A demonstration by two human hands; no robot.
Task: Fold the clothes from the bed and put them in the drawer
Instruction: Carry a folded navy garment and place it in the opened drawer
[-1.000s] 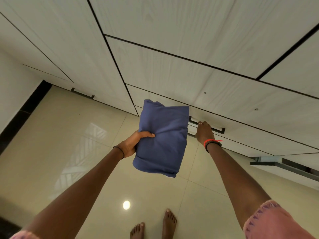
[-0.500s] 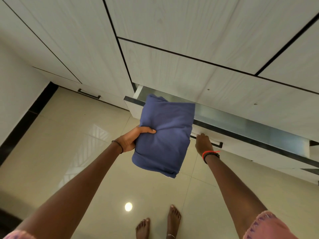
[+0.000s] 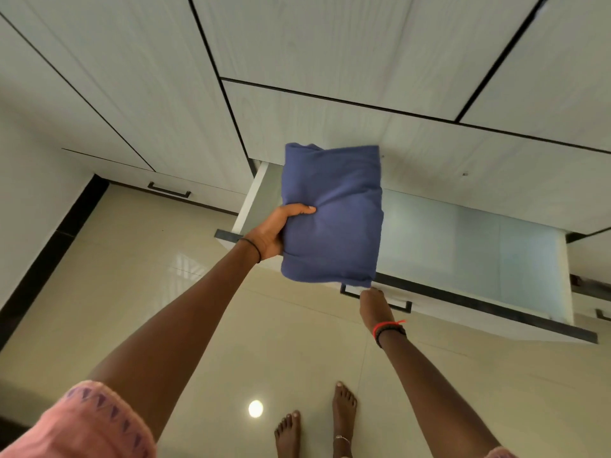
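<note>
A folded blue garment point(image 3: 334, 219) hangs in the air over the left part of the open drawer point(image 3: 469, 256). My left hand point(image 3: 271, 231) grips its left edge, thumb on top. The drawer is pulled far out of the white wardrobe and its pale inside shows nothing in it. My right hand point(image 3: 373, 304) is at the dark handle point(image 3: 400, 305) on the drawer front, fingers hooked on it; the garment's lower edge hides the fingertips.
White wardrobe doors point(image 3: 330, 61) rise above the drawer. A shut drawer with a dark handle point(image 3: 168, 190) sits to the left, and another drawer front point(image 3: 595, 292) at the right. Glossy beige floor tiles point(image 3: 132, 292) lie below, with my bare feet point(image 3: 314, 428) near the bottom.
The drawer went from shut to pulled far out, drawn by my right hand on its handle. My left hand kept the blue garment and it now hangs over the open drawer.
</note>
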